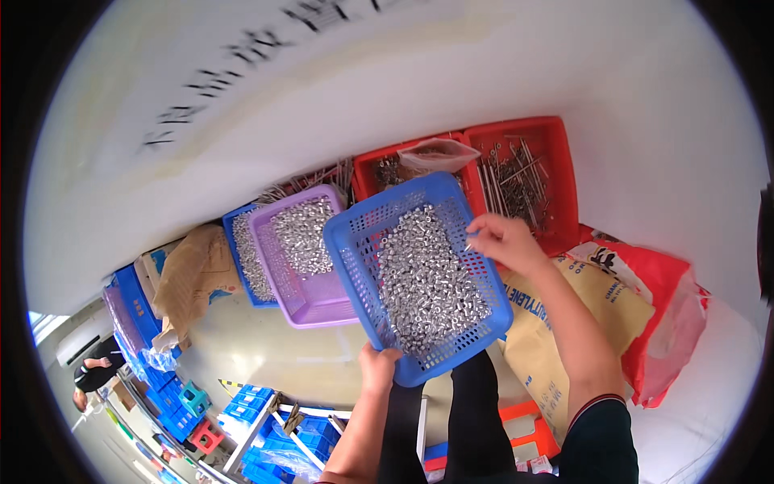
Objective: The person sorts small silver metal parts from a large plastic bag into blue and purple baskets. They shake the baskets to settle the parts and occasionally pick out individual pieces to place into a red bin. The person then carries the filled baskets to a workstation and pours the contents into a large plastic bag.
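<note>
A blue perforated plastic basket [451, 360] is held up in front of me, with a heap of small silvery metal parts [427, 278] in it. My left hand [379, 368] is closed on the basket's near left corner, the thumb over the rim. Above the basket's right side, the fingers of my right hand [508, 244] are pinched together on a small shiny metal part [468, 247]. The palm side of that hand is partly hidden.
Behind the basket stand a purple basket [318, 315] and another blue basket [262, 302], both with metal parts. Red bins [564, 185] hold rods. Sacks [548, 355] lie at right, cardboard [193, 274] at left. A person [101, 367] is far left.
</note>
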Available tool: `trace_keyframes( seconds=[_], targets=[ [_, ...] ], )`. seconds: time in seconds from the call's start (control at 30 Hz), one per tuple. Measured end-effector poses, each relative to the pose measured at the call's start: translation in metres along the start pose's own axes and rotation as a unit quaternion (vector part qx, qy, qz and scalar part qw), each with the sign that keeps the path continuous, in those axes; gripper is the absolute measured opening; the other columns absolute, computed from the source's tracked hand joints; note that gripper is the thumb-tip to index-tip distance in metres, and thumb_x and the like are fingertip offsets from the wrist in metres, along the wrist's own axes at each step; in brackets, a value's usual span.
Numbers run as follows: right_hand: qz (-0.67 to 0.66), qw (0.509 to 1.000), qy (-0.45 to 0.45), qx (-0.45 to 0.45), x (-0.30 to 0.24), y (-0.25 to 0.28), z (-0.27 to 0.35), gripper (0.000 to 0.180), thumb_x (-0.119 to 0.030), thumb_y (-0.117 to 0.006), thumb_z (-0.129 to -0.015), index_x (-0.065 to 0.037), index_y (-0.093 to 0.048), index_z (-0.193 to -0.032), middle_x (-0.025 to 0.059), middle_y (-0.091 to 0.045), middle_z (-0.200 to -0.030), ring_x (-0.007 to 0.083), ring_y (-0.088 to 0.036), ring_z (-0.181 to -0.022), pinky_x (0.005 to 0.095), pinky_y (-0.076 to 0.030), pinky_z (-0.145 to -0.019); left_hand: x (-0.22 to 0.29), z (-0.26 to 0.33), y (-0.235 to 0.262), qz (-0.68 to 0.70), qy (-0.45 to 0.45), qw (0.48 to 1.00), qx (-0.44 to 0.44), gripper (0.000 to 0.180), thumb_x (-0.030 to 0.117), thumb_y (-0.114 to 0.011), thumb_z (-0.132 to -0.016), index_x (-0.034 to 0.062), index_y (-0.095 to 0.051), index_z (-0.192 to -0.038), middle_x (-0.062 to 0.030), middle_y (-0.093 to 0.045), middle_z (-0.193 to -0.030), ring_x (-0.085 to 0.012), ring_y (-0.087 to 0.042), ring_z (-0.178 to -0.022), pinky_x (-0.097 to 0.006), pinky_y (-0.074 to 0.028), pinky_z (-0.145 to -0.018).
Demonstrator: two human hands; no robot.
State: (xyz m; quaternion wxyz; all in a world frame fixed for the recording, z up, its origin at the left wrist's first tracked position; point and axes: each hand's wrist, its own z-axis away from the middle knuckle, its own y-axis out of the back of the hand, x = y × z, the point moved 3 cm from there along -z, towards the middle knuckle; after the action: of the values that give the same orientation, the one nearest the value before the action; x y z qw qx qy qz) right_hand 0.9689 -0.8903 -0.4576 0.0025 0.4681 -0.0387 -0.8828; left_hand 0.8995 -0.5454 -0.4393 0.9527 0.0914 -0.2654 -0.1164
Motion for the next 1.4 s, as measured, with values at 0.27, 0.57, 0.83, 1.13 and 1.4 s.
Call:
trace_keyframes(
  seconds=[0.27, 0.57, 0.83, 1.13, 1.4],
  targets=[
    [-0.002, 0.993, -0.055, 0.103, -0.024, -0.008, 0.118, 0.051, -0.035, -0.071, -0.081, -0.003, -0.053, -0.117, 0.0124, -0.064, -0.091, 0.0185, -0.062, -0.085, 0.0345, -0.050, -0.075, 0.050, 0.068, 0.028, 0.088, -0.001, 0.993, -0.083, 0.053, -0.009, -0.056, -0.065, -0.0058, -0.058, -0.118, -0.0103, -0.066, -0.097, -0.0201, -0.061, -0.082, -0.031, -0.049, -0.073],
    [0.226, 0.933, -0.001, 0.281, -0.096, -0.019, 0.183, 0.019, -0.016, -0.066, -0.078, -0.003, -0.054, -0.087, 0.0196, -0.061, -0.076, 0.0361, -0.062, -0.072, 0.0438, -0.045, -0.063, 0.089, 0.067, 0.020, 0.107, -0.071, 0.986, -0.109, 0.041, -0.008, -0.057, -0.063, -0.0038, -0.060, -0.104, -0.0096, -0.064, -0.089, -0.0199, -0.060, -0.074, -0.032, -0.048, -0.068],
    [0.095, 0.960, -0.003, 0.265, -0.136, -0.014, 0.260, 0.023, -0.011, -0.063, -0.076, -0.002, -0.057, -0.096, 0.0185, -0.064, -0.086, 0.0314, -0.062, -0.078, 0.0372, -0.048, -0.073, 0.096, 0.134, 0.035, 0.050, -0.148, 0.984, -0.080, 0.047, -0.006, -0.058, -0.061, -0.0024, -0.063, -0.108, -0.0086, -0.066, -0.091, -0.0179, -0.061, -0.077, -0.033, -0.049, -0.071],
    [0.085, 0.961, 0.040, 0.260, -0.135, -0.017, 0.264, 0.025, -0.014, -0.061, -0.073, -0.002, -0.057, -0.096, 0.0188, -0.064, -0.093, 0.0312, -0.062, -0.087, 0.0403, -0.046, -0.077, 0.131, 0.170, 0.054, -0.010, -0.152, 0.987, -0.060, 0.050, -0.001, -0.060, -0.061, 0.0011, -0.065, -0.110, -0.0107, -0.068, -0.092, -0.0201, -0.065, -0.085, -0.032, -0.050, -0.073],
    [0.083, 0.972, -0.008, 0.220, -0.125, -0.011, 0.246, 0.028, -0.010, -0.059, -0.072, -0.003, -0.061, -0.099, 0.0162, -0.066, -0.092, 0.0276, -0.063, -0.085, 0.0370, -0.047, -0.078, 0.169, 0.173, 0.060, -0.211, -0.131, 0.968, 0.028, 0.042, 0.012, -0.063, -0.061, 0.0015, -0.066, -0.102, -0.0235, -0.067, -0.093, -0.0383, -0.065, -0.092, -0.043, -0.049, -0.082]
  ],
)
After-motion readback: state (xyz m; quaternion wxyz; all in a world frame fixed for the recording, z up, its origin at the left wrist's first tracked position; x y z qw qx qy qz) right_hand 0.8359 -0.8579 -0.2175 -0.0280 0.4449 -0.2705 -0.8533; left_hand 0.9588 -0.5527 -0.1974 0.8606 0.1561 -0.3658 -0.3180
